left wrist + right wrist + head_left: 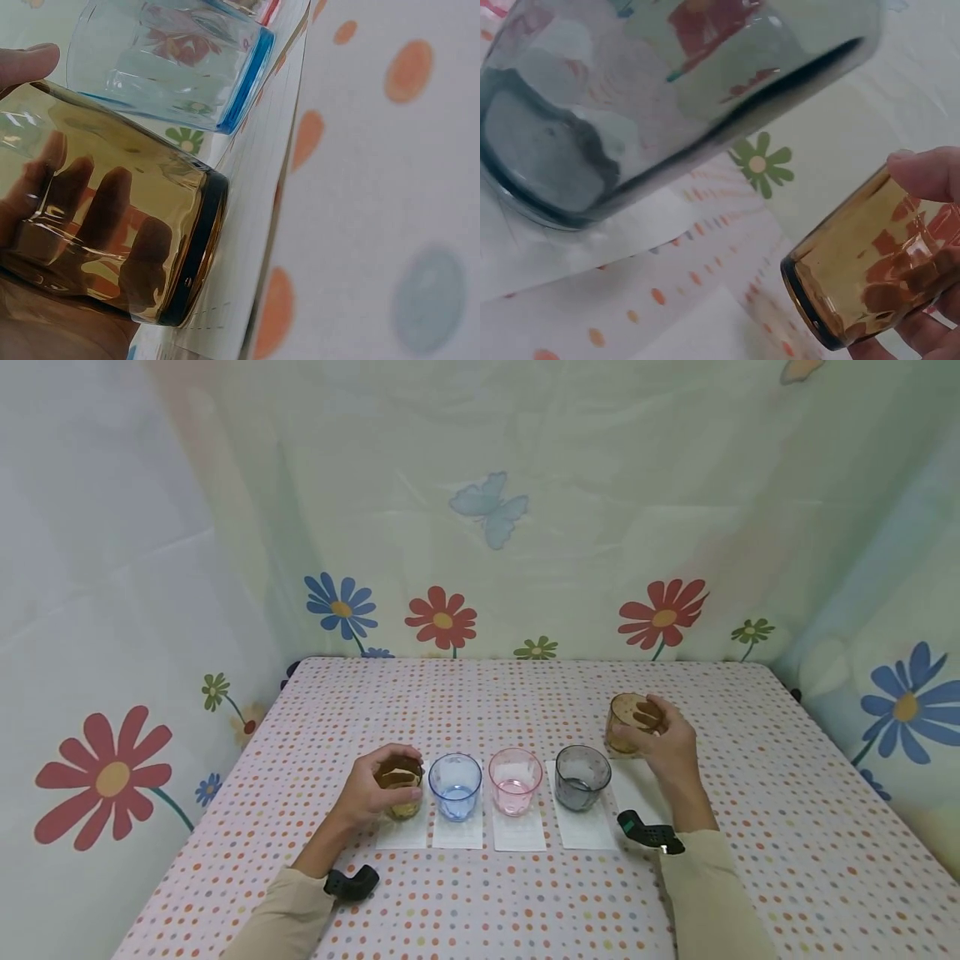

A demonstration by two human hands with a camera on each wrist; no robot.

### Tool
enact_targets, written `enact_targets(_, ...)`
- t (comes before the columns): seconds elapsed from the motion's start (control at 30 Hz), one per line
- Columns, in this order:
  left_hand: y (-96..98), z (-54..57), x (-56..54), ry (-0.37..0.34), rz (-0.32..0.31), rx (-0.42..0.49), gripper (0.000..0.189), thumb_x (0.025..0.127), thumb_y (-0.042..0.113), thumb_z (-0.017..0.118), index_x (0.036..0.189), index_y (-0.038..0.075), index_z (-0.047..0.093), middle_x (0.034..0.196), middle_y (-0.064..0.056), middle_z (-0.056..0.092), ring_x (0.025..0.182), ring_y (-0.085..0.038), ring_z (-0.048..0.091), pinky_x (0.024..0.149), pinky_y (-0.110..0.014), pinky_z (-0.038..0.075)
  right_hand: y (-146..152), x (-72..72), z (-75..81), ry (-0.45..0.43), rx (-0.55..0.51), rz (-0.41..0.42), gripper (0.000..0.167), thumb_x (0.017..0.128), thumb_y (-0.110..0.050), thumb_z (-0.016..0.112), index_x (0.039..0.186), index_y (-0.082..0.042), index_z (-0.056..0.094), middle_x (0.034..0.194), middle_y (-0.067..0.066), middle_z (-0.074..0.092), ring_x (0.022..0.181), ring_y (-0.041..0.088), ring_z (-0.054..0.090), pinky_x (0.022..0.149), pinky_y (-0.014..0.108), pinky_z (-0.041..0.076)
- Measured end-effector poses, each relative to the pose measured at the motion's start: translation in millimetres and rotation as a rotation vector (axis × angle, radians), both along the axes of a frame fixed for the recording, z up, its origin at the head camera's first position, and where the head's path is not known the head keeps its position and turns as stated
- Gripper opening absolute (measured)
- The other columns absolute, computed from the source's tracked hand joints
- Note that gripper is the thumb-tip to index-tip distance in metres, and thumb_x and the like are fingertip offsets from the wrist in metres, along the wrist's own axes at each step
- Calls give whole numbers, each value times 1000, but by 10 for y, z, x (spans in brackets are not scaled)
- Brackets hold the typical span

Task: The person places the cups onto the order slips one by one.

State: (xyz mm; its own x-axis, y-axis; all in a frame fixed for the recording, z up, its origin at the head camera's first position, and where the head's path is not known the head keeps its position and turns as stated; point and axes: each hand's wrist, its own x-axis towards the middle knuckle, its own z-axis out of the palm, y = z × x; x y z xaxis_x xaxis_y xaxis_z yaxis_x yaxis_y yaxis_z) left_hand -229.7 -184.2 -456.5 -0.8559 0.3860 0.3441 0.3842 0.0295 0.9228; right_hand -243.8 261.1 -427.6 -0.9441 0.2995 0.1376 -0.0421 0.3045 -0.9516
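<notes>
My left hand (378, 783) grips an amber glass (406, 810) at the left end of a row of glasses. In the left wrist view, its fingers show through the wall of the amber glass (172, 195), whose base is at the paper. Farther back on the right, my right hand (670, 743) holds a second amber glass (621, 731), thumb on the near side. In the right wrist view, this amber glass (840, 270) is tilted in the picture; whether its base touches the table I cannot tell. Between the hands stand blue (455, 789), pink (515, 785) and grey (582, 781) glasses.
White paper sheets (519, 835) lie side by side under the row, and one more sheet (637, 785) lies below the right hand. A dotted cloth (480, 902) covers the table. A floral curtain (570, 552) hangs behind it.
</notes>
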Motion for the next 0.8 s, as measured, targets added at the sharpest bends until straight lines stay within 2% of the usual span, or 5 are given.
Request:
enact_targets(0.13, -11, -10, 0, 4, -8, 0, 47, 82, -1, 79, 124, -10, 59, 119, -28, 63, 108, -50, 61, 95, -53, 55, 64, 89, 43, 66, 10, 28, 80, 88, -16, 80, 155, -7, 38, 142, 13, 54, 126, 19, 53, 91, 10, 45)
enact_targets(0.27, -20, -10, -9, 20, -18, 3, 47, 83, -2, 78, 124, -12, 58, 119, -34, 60, 107, -43, 64, 95, -52, 56, 150, 185, 54, 164, 19, 117, 68, 88, -2, 76, 148, -5, 46, 132, 8, 60, 116, 11, 59, 89, 10, 49)
enact_targets(0.5, -30, 40, -1, 25, -7, 7, 46, 82, -1, 79, 124, -7, 60, 119, -29, 62, 107, -32, 66, 96, -53, 55, 261, 337, 48, 289, -82, 313, 63, 80, 20, 68, 139, 8, 50, 123, 6, 65, 111, 15, 63, 88, 19, 56)
enact_targets(0.6, -29, 45, 7, 17, -8, 8, 46, 82, -3, 79, 124, -7, 60, 118, -27, 62, 107, -31, 65, 96, -54, 55, 311, 370, 33, 293, -128, 400, 65, 76, 26, 62, 138, 11, 48, 124, 8, 65, 112, 18, 63, 91, 22, 56)
enact_targets(0.8, -18, 23, 15, 14, -23, 17, 47, 82, -3, 79, 124, -9, 59, 119, -29, 61, 106, -30, 66, 96, -54, 55, 419, 416, -35, 216, -169, 564, 66, 72, 28, 55, 135, 13, 46, 125, 7, 65, 112, 20, 65, 92, 27, 57)
